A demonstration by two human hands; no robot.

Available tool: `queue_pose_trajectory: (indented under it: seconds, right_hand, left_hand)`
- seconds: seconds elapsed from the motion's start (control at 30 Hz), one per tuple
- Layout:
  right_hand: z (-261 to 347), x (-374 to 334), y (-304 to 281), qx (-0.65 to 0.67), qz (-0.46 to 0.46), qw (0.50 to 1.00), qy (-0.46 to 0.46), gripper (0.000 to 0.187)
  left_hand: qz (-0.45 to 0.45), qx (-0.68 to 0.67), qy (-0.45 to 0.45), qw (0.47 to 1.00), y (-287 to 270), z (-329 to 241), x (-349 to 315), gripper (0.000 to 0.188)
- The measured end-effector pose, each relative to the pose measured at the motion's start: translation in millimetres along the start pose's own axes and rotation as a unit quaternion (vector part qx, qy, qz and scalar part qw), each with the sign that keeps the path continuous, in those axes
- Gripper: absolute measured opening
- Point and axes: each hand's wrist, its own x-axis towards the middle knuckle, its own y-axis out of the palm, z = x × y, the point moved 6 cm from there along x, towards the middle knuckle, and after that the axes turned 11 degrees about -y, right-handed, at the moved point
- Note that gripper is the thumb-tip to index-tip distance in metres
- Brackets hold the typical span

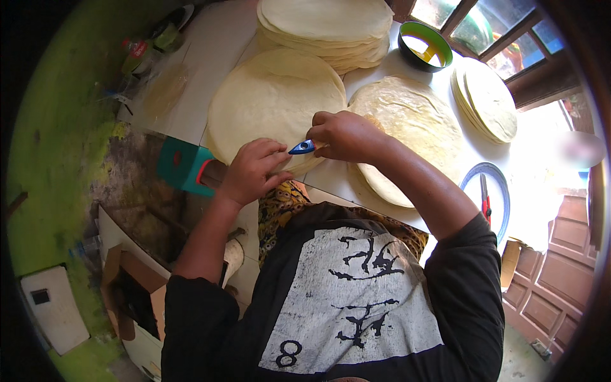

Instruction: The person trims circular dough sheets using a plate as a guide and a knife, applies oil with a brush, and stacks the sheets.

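A stack of thin, round, pale dough sheets (273,102) lies in front of me, near the table edge. My left hand (254,169) is at its near edge, fingers over the top sheet and thumb lower, closed on the rim. My right hand (347,135) is closed around a brush; its blue, pointed handle end (302,148) has a hole and points left. Brown bristles (380,122) partly show beyond the hand, over the second stack. That right-hand stack of dough sheets (414,118) looks shiny and wrinkled on top.
A taller dough stack (328,25) stands at the back, beside a dark green bowl of yellow liquid (425,46). Smaller rounds (487,99) are piled at right. A blue-rimmed plate (503,184) holds a red-handled tool (486,207). A teal stool (184,164) is left, below the table.
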Motion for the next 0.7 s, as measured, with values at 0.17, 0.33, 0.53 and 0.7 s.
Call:
queue_pose_trajectory:
  seconds: [0.17, 0.33, 0.53, 0.7]
  right_hand:
    - [0.4, 5.2, -0.3, 0.004, 0.029, 0.999, 0.012, 0.02]
    - [-2.5, 6.3, 4.1, 0.031, 0.014, 0.999, 0.008, 0.017]
    - [-1.8, 12.6, 1.4, 0.021, 0.006, 1.0, -0.005, 0.018]
    - [-10.2, 21.9, -2.7, -0.017, 0.034, 0.999, 0.028, 0.017]
  left_hand:
    - [0.017, -0.018, 0.007, 1.0, -5.5, 6.0, -0.2, 0.037]
    - [0.025, -0.037, 0.006, 0.999, -5.5, 7.1, 1.6, 0.031]
    - [0.0, -0.039, 0.012, 0.999, -2.9, 13.5, 4.9, 0.018]
    - [-0.054, -0.03, -0.029, 0.998, -13.6, 22.2, 12.8, 0.015]
